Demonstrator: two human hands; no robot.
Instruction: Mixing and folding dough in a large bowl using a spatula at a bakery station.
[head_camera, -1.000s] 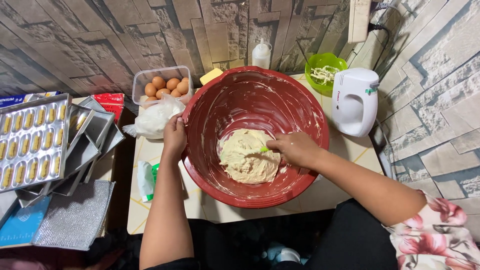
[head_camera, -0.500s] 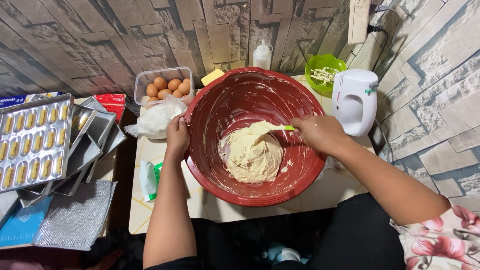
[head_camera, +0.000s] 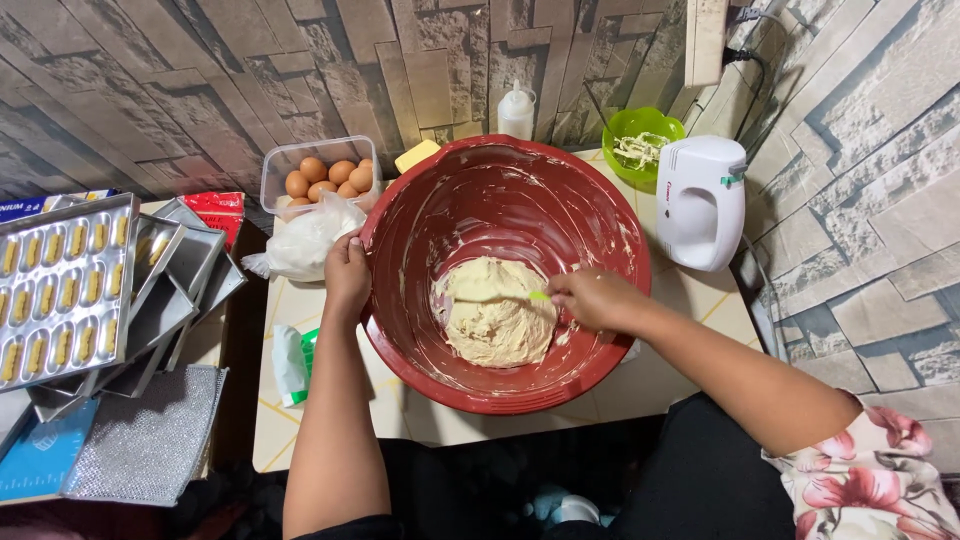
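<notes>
Right hand (head_camera: 597, 298) is closed around a green spatula (head_camera: 538, 296) dug into the dough (head_camera: 494, 312); left hand (head_camera: 346, 274) grips the red bowl (head_camera: 500, 190) rim. Push too hard and the bowl could tip toward the table (head_camera: 690, 300) edge.

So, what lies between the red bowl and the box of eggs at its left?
In the head view, a white plastic bag, knotted and full, lies between the red bowl and the clear box of eggs. The left hand grips the rim just below it.
</notes>
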